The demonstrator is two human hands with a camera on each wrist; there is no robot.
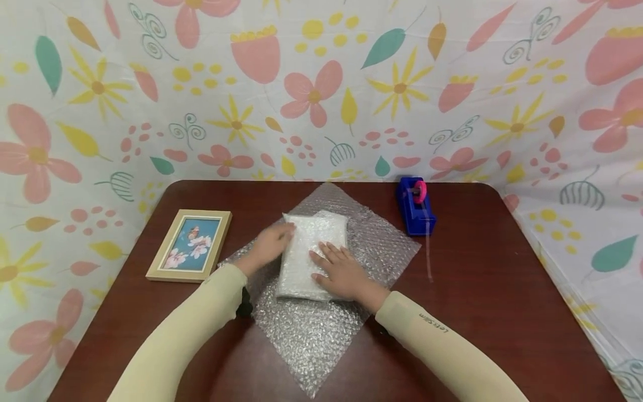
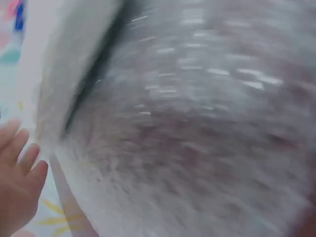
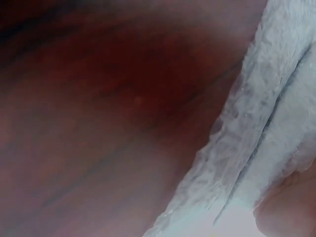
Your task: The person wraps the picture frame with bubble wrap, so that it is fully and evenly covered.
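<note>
A rectangular bundle wrapped in bubble wrap [image 1: 307, 259] lies on a larger sheet of bubble wrap [image 1: 311, 340], which is spread cornerwise on the table. My right hand [image 1: 344, 272] rests on the right part of the bundle with its fingers spread. At the bundle's upper left edge is my left hand [image 1: 271, 243], its fingertips touching the wrap. Loosely extended fingers of the left hand [image 2: 19, 185] show in the left wrist view, where the bubble wrap [image 2: 187, 138] is blurred. The right wrist view catches the side of the layered bubble wrap [image 3: 232, 133]. What the bundle contains is hidden.
A framed flower picture [image 1: 191, 245] lies at the left on the dark red table [image 1: 477, 312]. At the back right stands a blue tape dispenser [image 1: 416, 209] with a pink core and a strip of tape hanging forward. A flowered cloth [image 1: 311, 128] hangs behind.
</note>
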